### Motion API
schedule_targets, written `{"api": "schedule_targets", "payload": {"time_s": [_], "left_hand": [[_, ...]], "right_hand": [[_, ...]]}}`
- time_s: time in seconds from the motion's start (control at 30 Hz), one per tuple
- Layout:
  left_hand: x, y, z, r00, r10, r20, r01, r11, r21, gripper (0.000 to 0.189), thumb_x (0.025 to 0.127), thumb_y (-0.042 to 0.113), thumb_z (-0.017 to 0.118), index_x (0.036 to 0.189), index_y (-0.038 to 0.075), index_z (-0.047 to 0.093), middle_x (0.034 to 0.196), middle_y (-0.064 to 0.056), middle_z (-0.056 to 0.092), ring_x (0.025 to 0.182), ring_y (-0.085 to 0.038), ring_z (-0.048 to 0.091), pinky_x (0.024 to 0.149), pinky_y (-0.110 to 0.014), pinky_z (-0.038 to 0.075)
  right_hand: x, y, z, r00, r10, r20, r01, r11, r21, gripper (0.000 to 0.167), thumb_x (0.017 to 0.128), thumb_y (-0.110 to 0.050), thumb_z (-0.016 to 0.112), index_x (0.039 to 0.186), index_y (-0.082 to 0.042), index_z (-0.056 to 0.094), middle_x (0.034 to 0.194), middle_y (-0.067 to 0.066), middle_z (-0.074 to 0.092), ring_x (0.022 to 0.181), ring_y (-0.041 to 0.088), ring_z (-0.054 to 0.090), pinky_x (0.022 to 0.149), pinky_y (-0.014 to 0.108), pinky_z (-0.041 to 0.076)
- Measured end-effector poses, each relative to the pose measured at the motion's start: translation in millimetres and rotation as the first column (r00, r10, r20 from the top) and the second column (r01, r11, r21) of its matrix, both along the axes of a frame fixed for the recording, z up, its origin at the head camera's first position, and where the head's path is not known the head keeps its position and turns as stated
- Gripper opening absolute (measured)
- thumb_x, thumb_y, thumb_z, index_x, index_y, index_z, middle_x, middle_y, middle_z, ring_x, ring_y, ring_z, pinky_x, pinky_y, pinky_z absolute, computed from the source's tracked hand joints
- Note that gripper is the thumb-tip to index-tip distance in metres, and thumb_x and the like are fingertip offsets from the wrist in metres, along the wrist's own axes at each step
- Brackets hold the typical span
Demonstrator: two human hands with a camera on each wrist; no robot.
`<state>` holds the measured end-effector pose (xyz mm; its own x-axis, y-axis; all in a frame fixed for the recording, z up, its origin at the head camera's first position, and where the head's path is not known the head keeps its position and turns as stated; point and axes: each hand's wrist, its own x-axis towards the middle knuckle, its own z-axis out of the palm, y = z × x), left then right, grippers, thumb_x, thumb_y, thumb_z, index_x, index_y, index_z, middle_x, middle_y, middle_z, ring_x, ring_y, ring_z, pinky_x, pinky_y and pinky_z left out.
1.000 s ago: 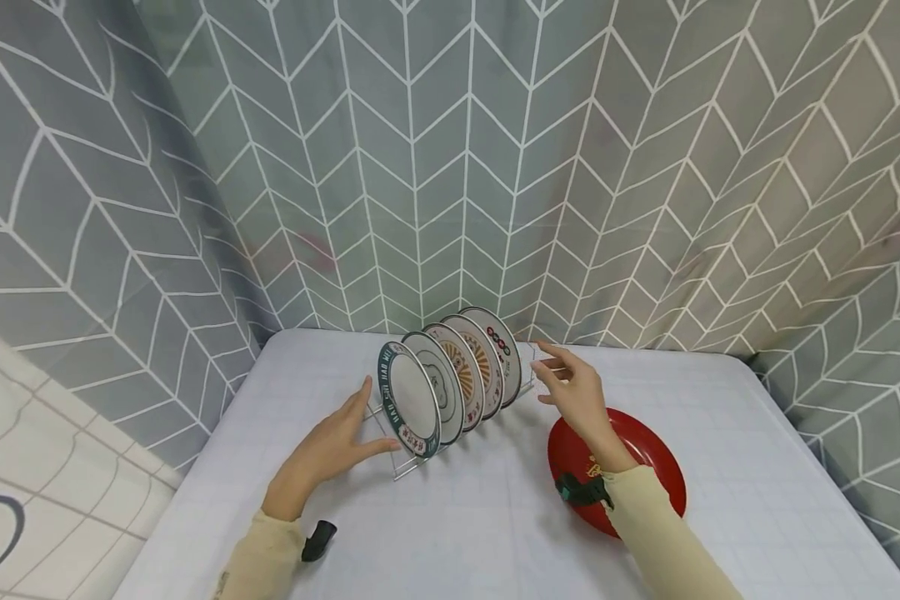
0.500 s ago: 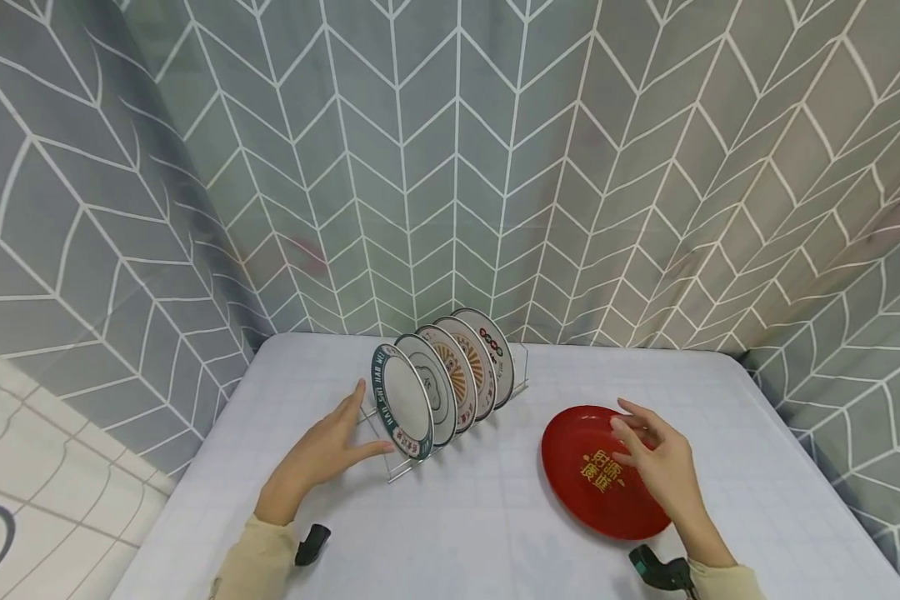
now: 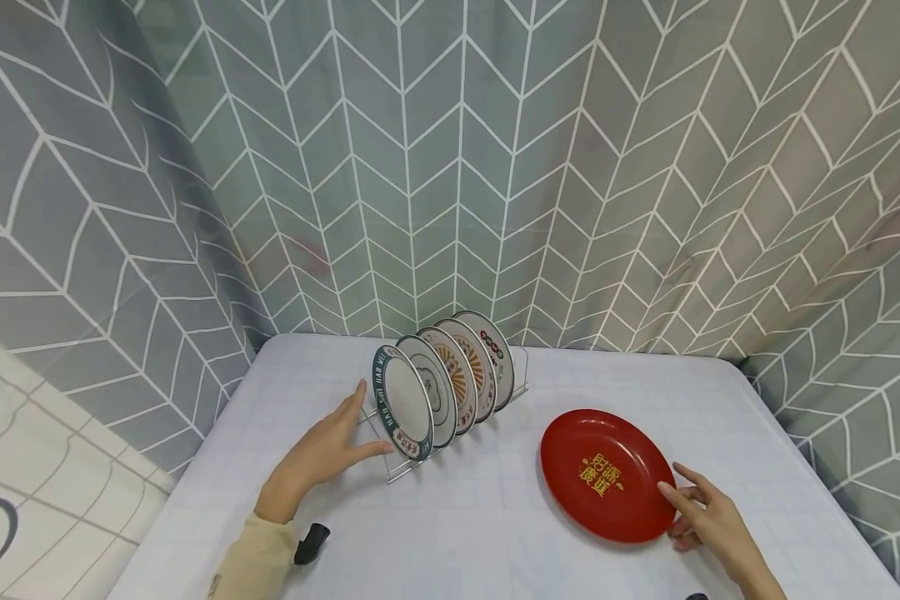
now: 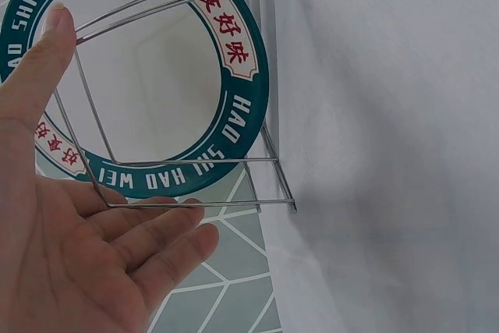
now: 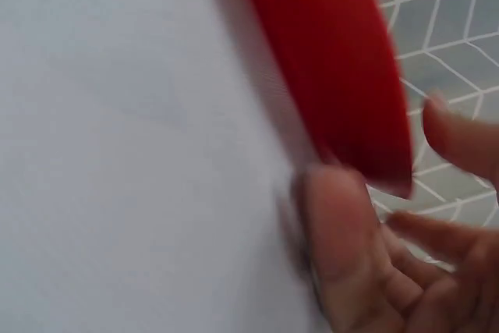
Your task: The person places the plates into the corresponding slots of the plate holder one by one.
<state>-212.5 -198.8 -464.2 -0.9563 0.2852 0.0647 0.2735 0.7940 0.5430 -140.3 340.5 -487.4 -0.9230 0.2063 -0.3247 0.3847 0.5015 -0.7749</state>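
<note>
Five plates [image 3: 459,379] stand racked, left hand [image 3: 321,452] spread beside them; loosely parted right hand [image 3: 712,521], gripping nothing, straddles the unracked red plate [image 3: 606,479]'s right rim.

Beside the left fingers [image 4: 183,259], the green-rimmed plate [image 4: 148,83] reads "HAO SHI HAO WEI" and "好食好味", while gold Chinese characters [image 3: 602,475], hard to read, mark the red plate [image 3: 637,458] by the right fingers [image 3: 696,480].

A beige sleeve [image 3: 251,557] ends at the left hand [image 3: 322,457]; 1 small black angular device [image 3: 312,544] juts beside it, 1 dark tip [image 3: 697,597] near the right hand [image 3: 718,532].
</note>
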Motion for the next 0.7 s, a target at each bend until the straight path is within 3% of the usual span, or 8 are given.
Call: {"api": "schedule_targets", "payload": {"time_s": [0.17,0.33,0.5,0.7], "left_hand": [[1.0,-0.5,-1.6,1.000,0.009,0.020,-0.009,1.000,0.012,0.117,0.079,0.066,0.068,0.157,0.002,0.008,0.162,-0.020,0.015,0.147,-0.040,0.024,0.118,-0.055,0.028],[2.6,0.1,-3.0,1.000,0.008,0.030,-0.009,1.000,0.022,0.116,0.079,0.064,0.069,0.157,0.003,0.008,0.162,-0.020,0.015,0.147,-0.041,0.024,0.118,-0.055,0.028],[2.0,0.5,-2.5,1.000,0.002,0.011,-0.002,1.000,0.013,0.116,0.079,0.066,0.067,0.157,0.001,0.009,0.162,-0.019,0.015,0.147,-0.040,0.025,0.117,-0.054,0.029],[0.6,0.4,-0.6,1.000,0.002,-0.003,-0.002,1.000,0.013,0.115,0.080,0.063,0.069,0.157,0.001,0.010,0.162,-0.020,0.016,0.147,-0.040,0.025,0.117,-0.054,0.029]], "right_hand": [[-3.6,-7.1,-6.9,0.999,0.042,-0.011,-0.043,0.996,-0.072,0.069,0.099,-0.028,0.059,0.147,0.009,0.027,0.111,0.025,0.054,0.066,0.017,0.065,0.063,0.035,0.062],[-5.9,-5.4,-6.6,1.000,0.016,-0.012,-0.018,0.979,-0.202,0.063,0.103,-0.026,0.051,0.150,0.004,0.021,0.137,0.035,0.044,0.080,0.014,0.067,0.070,0.036,0.063],[-7.7,-6.1,-3.5,1.000,-0.022,-0.005,0.019,0.949,-0.314,0.063,0.103,-0.029,0.049,0.152,-0.003,0.018,0.140,0.026,0.045,0.086,0.013,0.066,0.075,0.040,0.062],[-7.5,-9.5,0.0,0.999,-0.035,-0.027,0.024,0.944,-0.330,0.060,0.102,-0.030,0.052,0.151,-0.008,0.025,0.132,0.010,0.053,0.088,0.010,0.063,0.074,0.037,0.062]]}}
